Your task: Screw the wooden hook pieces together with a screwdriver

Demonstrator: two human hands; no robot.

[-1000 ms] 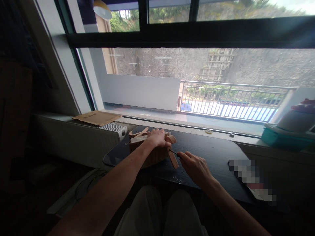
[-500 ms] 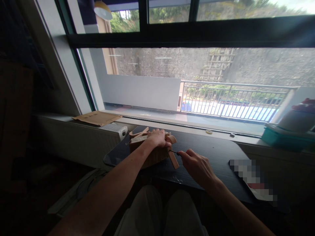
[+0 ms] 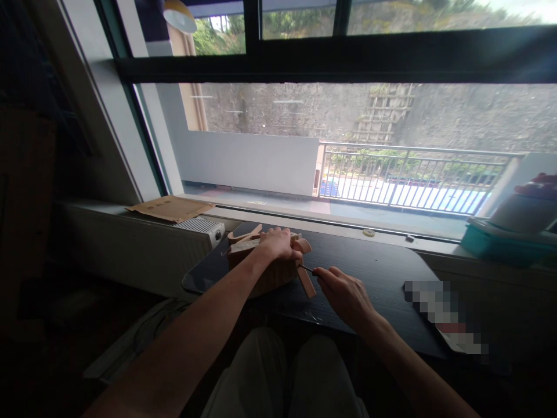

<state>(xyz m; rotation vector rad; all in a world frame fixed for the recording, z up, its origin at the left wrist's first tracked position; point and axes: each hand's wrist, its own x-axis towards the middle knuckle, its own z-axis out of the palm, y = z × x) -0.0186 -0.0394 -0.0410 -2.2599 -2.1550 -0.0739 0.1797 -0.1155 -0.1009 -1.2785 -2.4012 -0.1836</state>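
A light wooden model [image 3: 270, 273] with curved pieces stands on the dark table [image 3: 378, 267] by the window. My left hand [image 3: 278, 244] lies over its top, fingers wrapped round it. My right hand [image 3: 343, 293] is closed on a thin dark tool [image 3: 307, 269] whose tip meets a slanted wooden strip [image 3: 308, 283] on the model's right side. My knees [image 3: 287, 371] show under the table's near edge.
A white heater [image 3: 200, 227] and a flat cardboard piece [image 3: 172, 208] sit on the sill at left. A teal container [image 3: 500, 244] with a white object on it stands at far right. A blurred flat item [image 3: 444, 313] lies on the table's right part. Small shavings [image 3: 314, 316] lie near the front edge.
Almost nothing: both hands stay on the model and the tool, with only a slight shift of the right hand.
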